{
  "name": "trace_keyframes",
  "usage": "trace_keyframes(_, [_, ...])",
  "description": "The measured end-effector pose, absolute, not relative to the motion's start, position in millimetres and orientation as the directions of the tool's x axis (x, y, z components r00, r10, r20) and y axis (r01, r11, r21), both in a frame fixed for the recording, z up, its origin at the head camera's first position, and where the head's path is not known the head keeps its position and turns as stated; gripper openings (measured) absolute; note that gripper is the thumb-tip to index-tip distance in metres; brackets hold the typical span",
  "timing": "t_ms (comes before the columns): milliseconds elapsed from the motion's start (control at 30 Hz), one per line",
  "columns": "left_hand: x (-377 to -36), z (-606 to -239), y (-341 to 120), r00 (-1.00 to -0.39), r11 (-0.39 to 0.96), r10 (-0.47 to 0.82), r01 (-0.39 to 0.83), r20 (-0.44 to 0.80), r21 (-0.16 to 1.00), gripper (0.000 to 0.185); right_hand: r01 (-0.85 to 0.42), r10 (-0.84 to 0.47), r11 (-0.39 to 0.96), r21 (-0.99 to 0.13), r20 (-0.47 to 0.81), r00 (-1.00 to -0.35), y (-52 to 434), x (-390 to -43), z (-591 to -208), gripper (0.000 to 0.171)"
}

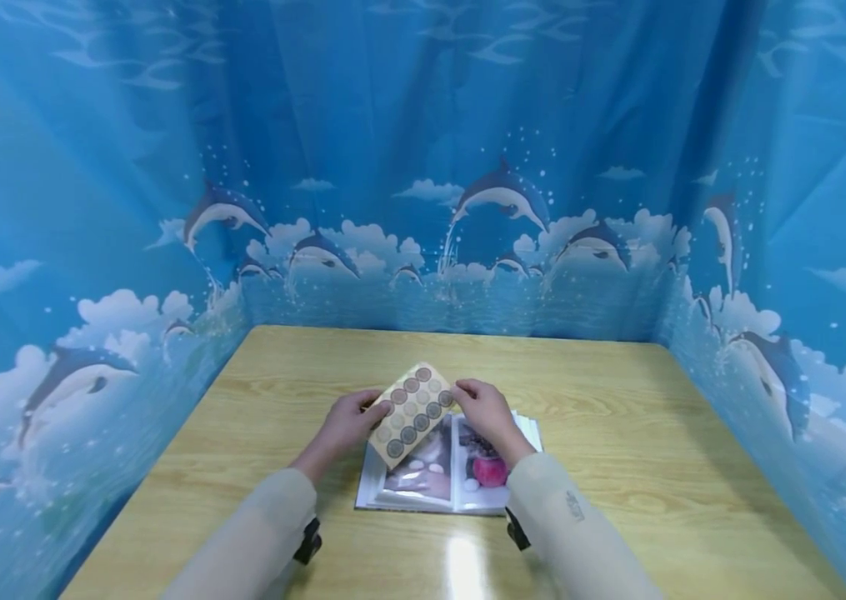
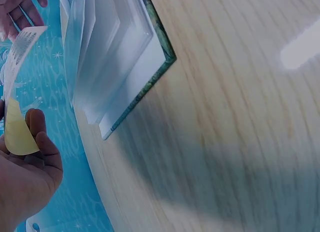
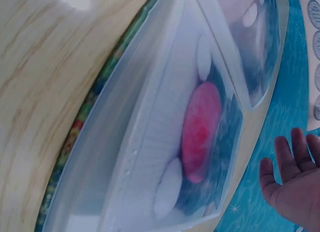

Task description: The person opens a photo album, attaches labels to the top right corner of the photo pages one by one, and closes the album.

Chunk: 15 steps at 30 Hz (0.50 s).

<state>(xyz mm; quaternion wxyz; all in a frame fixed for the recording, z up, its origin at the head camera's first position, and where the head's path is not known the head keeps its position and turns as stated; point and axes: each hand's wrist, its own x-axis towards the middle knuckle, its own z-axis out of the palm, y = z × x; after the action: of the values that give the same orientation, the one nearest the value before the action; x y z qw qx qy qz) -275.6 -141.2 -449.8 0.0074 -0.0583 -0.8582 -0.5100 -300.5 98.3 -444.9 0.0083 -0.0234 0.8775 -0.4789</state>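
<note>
A yellowish card [image 1: 412, 410] printed with rows of coin-like circles is held up, tilted, over the left part of an open photo album [image 1: 372, 483]. My left hand [image 1: 347, 423] pinches its lower left edge, the thumb on the printed face. In the left wrist view the card's yellow end [image 2: 21, 134] bends in my left fingers. My right hand [image 1: 488, 412] holds the upper right edge at its fingertips, other fingers [image 3: 285, 159] loosely extended. Clear sleeves of the album show a photo with a pink-red round thing [image 3: 201, 132] and pale oval shapes.
The album lies on a wood-grain table [image 1: 603, 417], its patterned green cover edge [image 2: 150, 81] showing under the pages. Blue dolphin-print curtains [image 1: 423, 292] enclose the back and sides. Dark bands [image 1: 308, 542] sit at both sleeve undersides.
</note>
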Motion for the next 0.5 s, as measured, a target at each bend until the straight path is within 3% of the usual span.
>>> trace_keyframes(233, [-278, -444, -134, -0.980, 0.464, 0.146, 0.186, 0.133, 0.866, 0.038, 0.000, -0.026, 0.491, -0.871, -0.015, -1.000, 106, -301, -445, 0.028])
trace_keyframes(500, [-288, -446, -127, -0.994, 0.483, 0.079, 0.103, 0.074, 0.869, 0.040, 0.087, 0.033, 0.321, -0.943, -0.081, -0.996, 119, -300, -444, 0.024])
